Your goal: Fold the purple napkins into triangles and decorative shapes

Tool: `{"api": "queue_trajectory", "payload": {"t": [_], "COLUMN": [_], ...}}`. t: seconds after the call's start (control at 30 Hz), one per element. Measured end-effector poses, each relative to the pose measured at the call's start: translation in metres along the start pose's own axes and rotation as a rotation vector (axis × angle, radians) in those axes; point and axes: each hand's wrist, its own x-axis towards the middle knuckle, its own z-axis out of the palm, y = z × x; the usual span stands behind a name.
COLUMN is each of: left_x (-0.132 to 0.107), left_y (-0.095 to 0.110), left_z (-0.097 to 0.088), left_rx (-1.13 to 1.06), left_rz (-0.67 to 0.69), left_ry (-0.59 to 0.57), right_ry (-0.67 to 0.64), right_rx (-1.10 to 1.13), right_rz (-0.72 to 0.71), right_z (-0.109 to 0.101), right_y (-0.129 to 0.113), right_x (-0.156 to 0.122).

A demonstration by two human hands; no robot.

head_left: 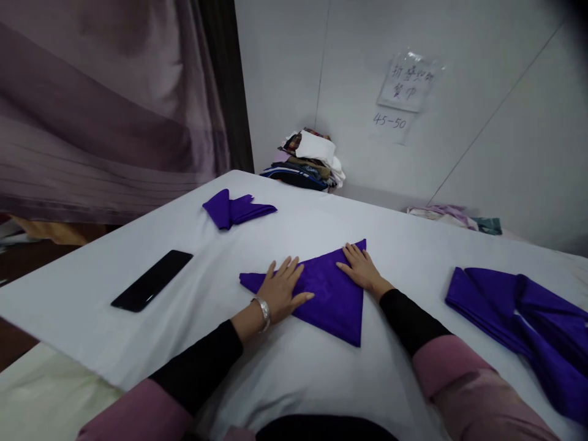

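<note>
A purple cloth napkin, folded into an angular shape with pointed corners, lies flat on the white-covered table in front of me. My left hand rests on its left part, fingers spread and palm down, with a silver bracelet at the wrist. On the upper right edge of the same napkin lies my right hand, its fingers stretched out flat near the top corner. Part of the cloth is hidden under both hands. Farther back on the left sits a folded purple napkin with a fanned end.
A black phone lies left on the white tablecloth. More purple cloth spreads over the table's right side. Behind the table, a pile of folded clothes stands by the wall. A curtain hangs left; paper signs are on the wall.
</note>
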Motion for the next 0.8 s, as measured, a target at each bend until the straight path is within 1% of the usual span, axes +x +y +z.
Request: {"api": "queue_trajectory", "payload": {"t": [0.03, 0.1, 0.17, 0.23, 0.37, 0.5, 0.57, 0.67, 0.8], "left_x": [0.004, 0.009, 0.011, 0.011, 0.010, 0.011, 0.011, 0.011, 0.011], "left_y": [0.004, 0.005, 0.002, -0.003, -0.006, -0.005, -0.005, -0.006, -0.006], "left_z": [0.004, 0.014, 0.023, 0.028, 0.028, 0.025, 0.025, 0.026, 0.027], "left_rx": [-0.007, -0.010, -0.007, -0.002, 0.020, 0.039, 0.043, 0.045, 0.051], "left_rz": [0.043, 0.075, 0.065, 0.059, 0.058, 0.050, 0.046, 0.042, 0.040], "left_ry": [-0.003, -0.024, -0.039, -0.037, -0.039, -0.055, -0.064, -0.069, -0.077], "right_ry": [-0.001, -0.005, -0.010, -0.015, -0.035, -0.090, -0.056, -0.002, -0.005], "right_rx": [0.000, 0.003, 0.014, 0.032, 0.079, 0.199, 0.217, 0.164, 0.139], "right_rz": [0.001, 0.000, 0.004, 0.007, 0.001, 0.010, 0.046, 0.128, 0.195], "right_z": [0.000, 0.000, -0.001, -0.001, -0.006, -0.017, -0.023, -0.029, -0.026], "right_y": [0.000, 0.000, -0.001, -0.002, -0.003, 0.003, 0.008, 0.019, 0.035], "right_x": [0.000, 0.000, 0.000, 0.000, 0.000, 0.004, 0.008, 0.017, 0.028]}}
